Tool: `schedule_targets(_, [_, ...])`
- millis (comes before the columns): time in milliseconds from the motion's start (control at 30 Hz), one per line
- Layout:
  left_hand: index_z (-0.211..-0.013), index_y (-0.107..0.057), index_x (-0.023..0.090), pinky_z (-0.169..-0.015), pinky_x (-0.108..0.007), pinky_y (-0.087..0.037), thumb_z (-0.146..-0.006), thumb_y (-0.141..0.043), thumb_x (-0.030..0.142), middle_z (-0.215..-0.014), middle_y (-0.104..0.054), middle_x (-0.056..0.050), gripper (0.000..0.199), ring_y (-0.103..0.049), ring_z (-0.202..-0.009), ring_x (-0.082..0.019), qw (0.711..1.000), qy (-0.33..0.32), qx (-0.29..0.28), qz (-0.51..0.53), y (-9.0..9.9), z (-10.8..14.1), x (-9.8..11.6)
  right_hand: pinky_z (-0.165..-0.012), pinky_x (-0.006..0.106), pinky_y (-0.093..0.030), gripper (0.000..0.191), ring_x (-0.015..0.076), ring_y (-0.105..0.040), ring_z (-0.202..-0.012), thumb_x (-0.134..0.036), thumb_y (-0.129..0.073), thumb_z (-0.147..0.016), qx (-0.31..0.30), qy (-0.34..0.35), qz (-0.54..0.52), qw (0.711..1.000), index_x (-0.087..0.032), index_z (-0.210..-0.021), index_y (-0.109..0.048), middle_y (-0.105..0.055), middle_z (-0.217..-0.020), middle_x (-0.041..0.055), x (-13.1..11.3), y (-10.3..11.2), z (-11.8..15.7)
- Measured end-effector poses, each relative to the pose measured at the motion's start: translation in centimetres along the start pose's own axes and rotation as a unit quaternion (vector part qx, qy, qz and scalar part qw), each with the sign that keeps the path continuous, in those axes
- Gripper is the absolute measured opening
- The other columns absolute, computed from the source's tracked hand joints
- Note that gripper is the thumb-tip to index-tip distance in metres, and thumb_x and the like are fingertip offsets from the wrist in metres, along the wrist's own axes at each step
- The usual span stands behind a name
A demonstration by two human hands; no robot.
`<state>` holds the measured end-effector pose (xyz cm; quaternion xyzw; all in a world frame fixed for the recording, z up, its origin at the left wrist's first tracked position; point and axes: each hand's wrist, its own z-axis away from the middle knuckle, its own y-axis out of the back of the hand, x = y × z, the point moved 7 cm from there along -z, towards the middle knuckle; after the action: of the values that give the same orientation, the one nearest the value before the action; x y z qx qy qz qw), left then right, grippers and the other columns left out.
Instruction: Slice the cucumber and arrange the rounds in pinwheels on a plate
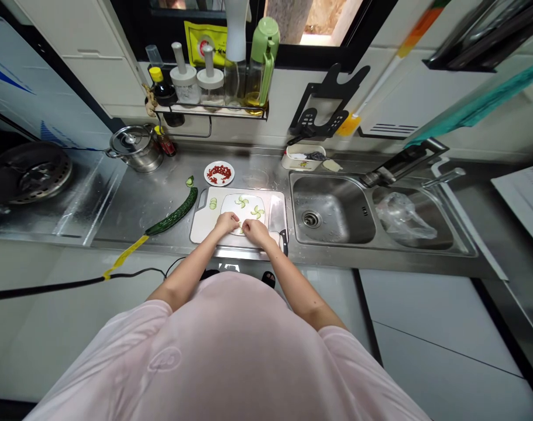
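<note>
A white plate (254, 202) lies on the white cutting board (200, 225), with two pinwheels of thin cucumber slices on it, one at its back (241, 202) and one at its right (258, 212). At the plate's front edge, my left hand (226, 223) and my right hand (255, 231) come close together, fingers pinched at small pale green cucumber slices (240, 229) partly hidden by the fingertips. A short row of cucumber slices (213, 203) rests on the board's left side. Along its right side lies a kitchen knife (277, 215), near my right hand.
Left of the board lies a long cucumber (174, 215), its cut end piece (189, 181) behind. A small plate of chopped red pepper (219, 173) stands behind the board. A steel pot (137, 149) is at the back left, a double sink (332, 204) at the right.
</note>
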<state>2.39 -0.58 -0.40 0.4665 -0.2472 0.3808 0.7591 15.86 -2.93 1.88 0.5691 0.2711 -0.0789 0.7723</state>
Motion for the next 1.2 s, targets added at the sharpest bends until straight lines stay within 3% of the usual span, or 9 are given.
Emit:
schedule_targets(233, [-0.085,-0.07,0.018,-0.067,-0.021,-0.042,-0.064,-0.067,0.015,-0.075,-0.068,-0.001,0.021,-0.058,-0.069,-0.012,0.991,-0.048,0.023,-0.124,0.2,0.3,0.7,-0.063,0.022,-0.033,0.021,0.0149,-0.058,-0.08,-0.026,-0.045,-0.091,-0.019,-0.013,0.029,0.999,-0.02,-0.096,-0.065,-0.068,-0.093,0.0049,-0.2,0.0,0.3])
schedule_targets(433, [-0.085,-0.072,0.019,-0.067,-0.022,-0.042,-0.067,-0.066,0.016,-0.074,-0.068,-0.001,0.018,-0.059,-0.07,-0.013,0.989,-0.067,0.018,-0.134,0.0,0.7,1.0,-0.065,0.022,-0.032,0.02,0.015,-0.057,-0.084,-0.028,-0.047,-0.091,-0.012,-0.005,0.041,0.999,-0.022,-0.101,-0.063,-0.067,-0.099,0.0036,-0.1,-0.1,0.4])
schedule_targets(667, [-0.084,-0.072,0.018,-0.066,-0.022,-0.041,-0.069,-0.065,0.019,-0.074,-0.068,-0.001,0.017,-0.058,-0.07,-0.013,0.985,-0.079,0.026,-0.153,-0.1,0.8,1.2,-0.065,0.024,-0.031,0.029,0.0162,-0.055,-0.084,-0.031,-0.036,-0.096,0.004,0.034,0.09,0.995,-0.024,-0.102,-0.063,-0.064,-0.098,0.004,-0.5,-0.5,0.8])
schedule_targets(1200, [-0.084,-0.071,0.019,-0.068,-0.022,-0.042,-0.071,-0.064,0.021,-0.075,-0.068,-0.002,0.015,-0.059,-0.071,-0.014,0.982,-0.089,0.033,-0.16,-0.1,1.0,1.3,-0.075,0.028,-0.038,0.037,0.0206,-0.053,-0.095,-0.03,-0.027,-0.099,-0.03,0.041,0.178,0.983,-0.022,-0.118,-0.059,-0.059,-0.105,0.0103,-1.7,-1.1,1.4])
